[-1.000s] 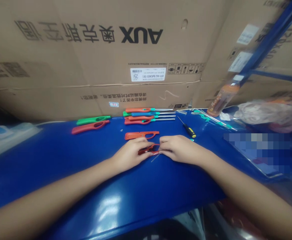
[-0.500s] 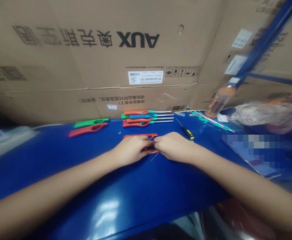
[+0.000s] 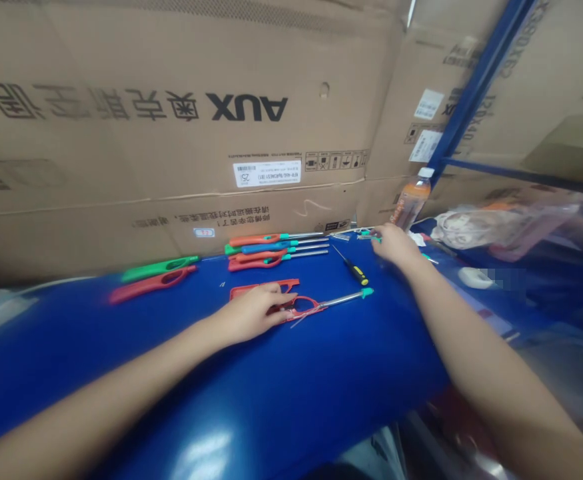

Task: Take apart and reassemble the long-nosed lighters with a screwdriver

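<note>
My left hand (image 3: 254, 310) rests palm down on an open red lighter half-shell (image 3: 304, 308) on the blue table (image 3: 281, 387), fingers pressed onto it. A metal tube with a green tip (image 3: 347, 297) sticks out of that shell to the right. Another red half-shell (image 3: 251, 289) lies just behind my left hand. My right hand (image 3: 394, 241) is stretched to the far right back of the table, fingers down on small green-and-metal parts (image 3: 367, 234); what it grips is hidden. A yellow-and-black screwdriver (image 3: 352, 265) lies between the hands.
Several finished long lighters (image 3: 271, 249) lie at the back by the cardboard boxes (image 3: 171, 133). A green (image 3: 158, 268) and a red lighter body (image 3: 148, 285) lie at the left. An orange drink bottle (image 3: 410, 200) and a plastic bag (image 3: 491, 223) stand at the right.
My right hand left the red shell and reached to the back right, to the small parts. A metal tube now shows in the shell. My left hand stays on it. The view shifted right.
</note>
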A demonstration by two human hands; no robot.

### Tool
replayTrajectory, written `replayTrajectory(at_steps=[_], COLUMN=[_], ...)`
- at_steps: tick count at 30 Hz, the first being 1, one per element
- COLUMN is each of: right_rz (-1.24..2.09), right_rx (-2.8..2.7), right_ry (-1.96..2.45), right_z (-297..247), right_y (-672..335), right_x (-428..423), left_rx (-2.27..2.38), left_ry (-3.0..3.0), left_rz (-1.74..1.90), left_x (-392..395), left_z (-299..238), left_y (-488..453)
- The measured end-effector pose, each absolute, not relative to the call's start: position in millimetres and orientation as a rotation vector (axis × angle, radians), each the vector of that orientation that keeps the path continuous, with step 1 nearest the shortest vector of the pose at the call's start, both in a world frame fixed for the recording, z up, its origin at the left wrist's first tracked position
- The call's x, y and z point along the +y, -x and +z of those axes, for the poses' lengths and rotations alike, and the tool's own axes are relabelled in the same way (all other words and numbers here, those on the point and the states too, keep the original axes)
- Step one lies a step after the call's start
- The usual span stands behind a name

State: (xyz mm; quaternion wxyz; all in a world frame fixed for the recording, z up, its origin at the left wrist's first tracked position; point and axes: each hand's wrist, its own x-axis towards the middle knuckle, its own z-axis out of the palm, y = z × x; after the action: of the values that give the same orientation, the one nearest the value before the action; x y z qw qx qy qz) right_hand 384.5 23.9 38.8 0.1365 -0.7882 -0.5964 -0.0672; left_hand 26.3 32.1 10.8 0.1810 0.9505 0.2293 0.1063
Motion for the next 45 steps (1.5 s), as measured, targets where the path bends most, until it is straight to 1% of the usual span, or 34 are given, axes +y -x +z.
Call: replayTrajectory(at_steps=[5, 12, 16, 23, 30, 37, 45], right_rz=[-0.226, -0.081, -0.066, -0.107, -0.101, -0.272, -0.240], right_rx=[-1.684, -2.020, -2.064, -1.963, -1.893, -1.597, -1.522], right_ry=[2.295, 2.076, 2.004, 2.014, 2.111, 2.417, 2.535], right_z=[14, -8, -4, 11, 3, 13, 7], right_y=[-405, -388, -394, -394, -381, -409, -417], right_x=[34, 51, 45, 32, 36, 27, 29], left_rx=[0.612, 0.635, 0.627, 0.686, 0.684, 0.685, 0.706], left_ry=[-2.765, -2.680, -2.626, -2.523, -2.497, -2.513, -2.597], left_rz=[0.371, 0.652, 0.697, 0.756, 0.724, 0.744, 0.810], left_x=[27, 27, 28, 31, 28, 28, 24], left_z=[5, -7, -9, -14, -13, -11, -8], left_y=[-22, -23, -25, -25, -26, -26, -25])
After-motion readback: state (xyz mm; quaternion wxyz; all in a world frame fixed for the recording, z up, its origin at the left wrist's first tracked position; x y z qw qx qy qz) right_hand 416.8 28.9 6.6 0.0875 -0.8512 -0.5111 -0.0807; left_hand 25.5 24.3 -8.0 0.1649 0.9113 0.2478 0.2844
